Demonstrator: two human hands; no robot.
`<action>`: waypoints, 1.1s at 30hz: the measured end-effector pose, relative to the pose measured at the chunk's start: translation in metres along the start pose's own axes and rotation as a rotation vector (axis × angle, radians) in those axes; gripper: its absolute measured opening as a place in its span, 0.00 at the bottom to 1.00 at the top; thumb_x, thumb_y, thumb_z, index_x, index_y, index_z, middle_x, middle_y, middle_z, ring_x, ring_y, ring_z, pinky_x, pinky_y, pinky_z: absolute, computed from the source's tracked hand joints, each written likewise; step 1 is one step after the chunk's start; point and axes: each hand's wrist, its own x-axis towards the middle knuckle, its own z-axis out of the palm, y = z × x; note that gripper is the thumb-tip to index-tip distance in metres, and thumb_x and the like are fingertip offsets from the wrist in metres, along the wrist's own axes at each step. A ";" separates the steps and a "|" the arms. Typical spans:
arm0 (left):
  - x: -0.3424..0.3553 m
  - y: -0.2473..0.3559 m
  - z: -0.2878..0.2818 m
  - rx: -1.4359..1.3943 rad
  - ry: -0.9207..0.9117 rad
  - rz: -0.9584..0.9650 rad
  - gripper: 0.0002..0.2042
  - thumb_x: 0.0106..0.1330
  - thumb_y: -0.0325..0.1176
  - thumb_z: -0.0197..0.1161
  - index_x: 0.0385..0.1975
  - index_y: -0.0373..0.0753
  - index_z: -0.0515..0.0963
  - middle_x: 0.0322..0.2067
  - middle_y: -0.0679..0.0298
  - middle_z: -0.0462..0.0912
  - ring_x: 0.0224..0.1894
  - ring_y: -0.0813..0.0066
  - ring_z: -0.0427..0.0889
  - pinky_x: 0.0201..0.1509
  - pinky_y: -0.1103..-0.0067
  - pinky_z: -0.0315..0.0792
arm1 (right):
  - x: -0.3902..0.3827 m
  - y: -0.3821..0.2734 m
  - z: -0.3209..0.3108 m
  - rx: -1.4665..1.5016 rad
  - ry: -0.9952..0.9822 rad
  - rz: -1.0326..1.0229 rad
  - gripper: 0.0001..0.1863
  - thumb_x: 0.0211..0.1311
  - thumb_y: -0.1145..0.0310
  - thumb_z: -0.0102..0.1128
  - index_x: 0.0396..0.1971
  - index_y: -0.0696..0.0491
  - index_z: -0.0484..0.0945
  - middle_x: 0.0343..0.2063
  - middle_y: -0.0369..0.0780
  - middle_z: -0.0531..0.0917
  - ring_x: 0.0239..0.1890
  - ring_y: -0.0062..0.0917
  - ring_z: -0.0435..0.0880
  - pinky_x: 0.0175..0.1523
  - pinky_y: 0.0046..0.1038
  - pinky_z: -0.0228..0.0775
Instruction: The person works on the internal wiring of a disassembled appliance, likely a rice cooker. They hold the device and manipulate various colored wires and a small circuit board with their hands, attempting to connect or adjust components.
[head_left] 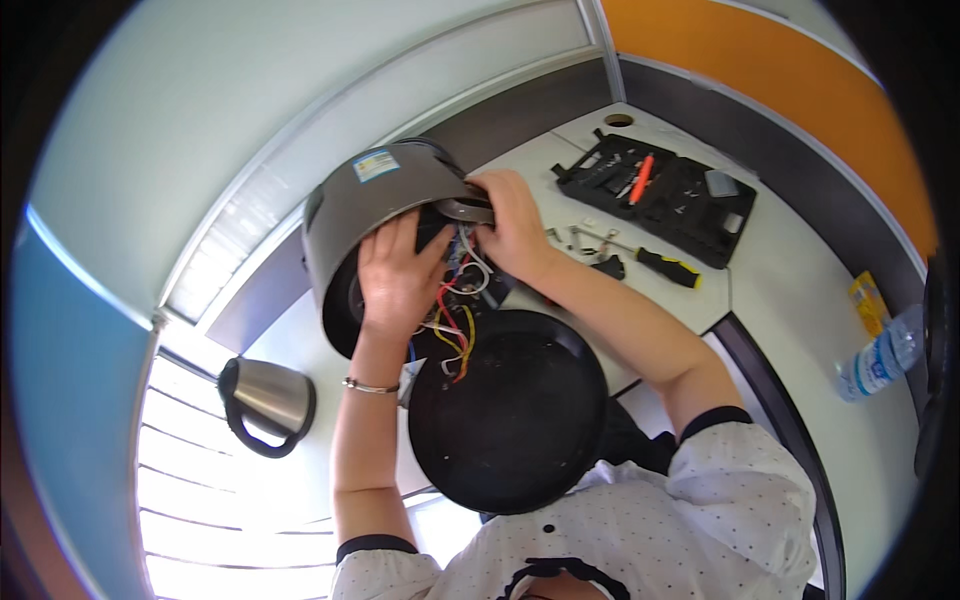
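Observation:
A dark grey round housing (pixel 385 190), which looks like that of an electric cooker, lies tipped with its open underside facing me. My left hand (pixel 400 280) reaches into its opening, fingers spread and tips partly hidden against the dark inside. At the housing's right side, my right hand (pixel 515 230) is closed round a grey curved edge piece of it, thumb beside the wiring. Red, yellow, white and blue wires (pixel 460 320) hang out between my hands. Below them, the black round base cover (pixel 510 420) lies close in front of my body, with wire ends over its upper left edge.
A steel kettle (pixel 270 405) stands at the left. On the right are a yellow-black screwdriver (pixel 670 268), small loose parts (pixel 600 240) and an open black toolbox (pixel 690 200) holding a red-handled tool (pixel 642 180). A water bottle (pixel 885 355) lies further right. Partition walls border the desk.

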 end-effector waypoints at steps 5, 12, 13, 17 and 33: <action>-0.003 0.000 0.003 0.054 -0.012 0.007 0.21 0.39 0.32 0.70 0.39 0.51 0.83 0.51 0.55 0.74 0.54 0.57 0.71 0.58 0.62 0.63 | -0.007 0.003 -0.003 0.074 0.033 0.035 0.31 0.31 0.84 0.63 0.45 0.58 0.70 0.42 0.47 0.72 0.46 0.45 0.71 0.52 0.37 0.65; -0.004 0.001 0.004 0.102 -0.028 0.005 0.19 0.43 0.32 0.67 0.39 0.53 0.83 0.51 0.55 0.74 0.54 0.57 0.71 0.58 0.63 0.63 | -0.011 0.013 -0.010 0.071 0.014 0.076 0.28 0.32 0.80 0.65 0.42 0.58 0.71 0.39 0.45 0.72 0.42 0.42 0.72 0.49 0.36 0.66; -0.003 0.001 0.006 0.104 -0.025 0.004 0.18 0.43 0.31 0.66 0.39 0.52 0.83 0.51 0.54 0.74 0.54 0.57 0.71 0.58 0.63 0.63 | -0.010 0.014 -0.010 0.072 0.017 0.067 0.27 0.32 0.80 0.65 0.41 0.58 0.71 0.39 0.45 0.73 0.42 0.42 0.72 0.48 0.36 0.66; -0.003 0.002 0.004 0.121 -0.036 -0.001 0.18 0.42 0.30 0.65 0.38 0.50 0.84 0.51 0.54 0.73 0.53 0.55 0.71 0.58 0.63 0.62 | -0.002 0.010 -0.008 0.082 0.013 0.013 0.24 0.32 0.78 0.67 0.36 0.58 0.71 0.37 0.44 0.73 0.41 0.40 0.72 0.45 0.36 0.67; -0.003 0.004 0.008 0.160 -0.095 -0.018 0.21 0.40 0.31 0.67 0.40 0.53 0.82 0.52 0.56 0.72 0.54 0.55 0.69 0.57 0.63 0.60 | -0.013 0.015 0.003 -0.158 -0.008 0.018 0.16 0.45 0.78 0.56 0.37 0.58 0.70 0.37 0.43 0.74 0.36 0.36 0.78 0.33 0.29 0.74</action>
